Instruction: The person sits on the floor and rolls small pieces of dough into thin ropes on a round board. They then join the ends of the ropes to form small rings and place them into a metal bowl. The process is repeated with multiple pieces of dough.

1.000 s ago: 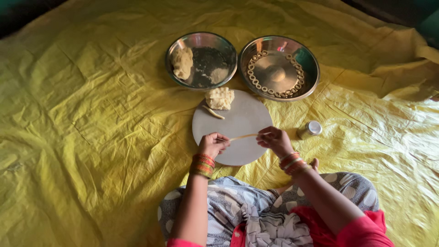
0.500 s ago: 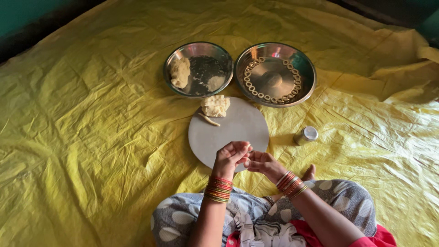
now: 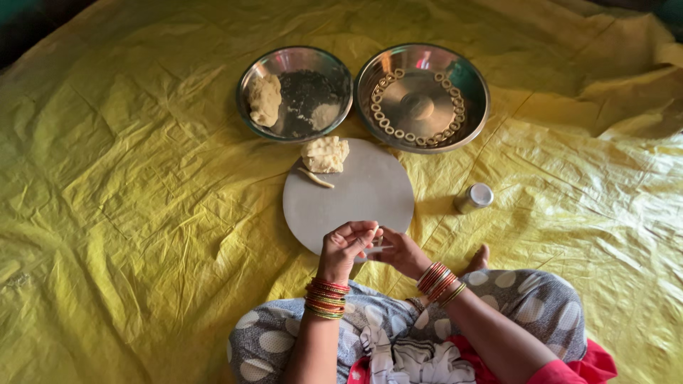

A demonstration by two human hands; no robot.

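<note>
Together, hands (image 3: 370,249) at board (image 3: 348,199) edge

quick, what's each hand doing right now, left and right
Left hand: fingers pinched on a thin dough strip over the round board.
Right hand: grip on the strip's other end.

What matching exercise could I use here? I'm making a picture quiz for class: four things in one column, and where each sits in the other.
Things:
1. dough rings
2. dough lump
3. small steel cup
4. dark seeds

Places:
A. far edge of the round board
B. left steel plate
C. around the rim of the right steel plate
D. on the yellow sheet, right of the board

Pairs: 1-C, 2-A, 3-D, 4-B
</note>
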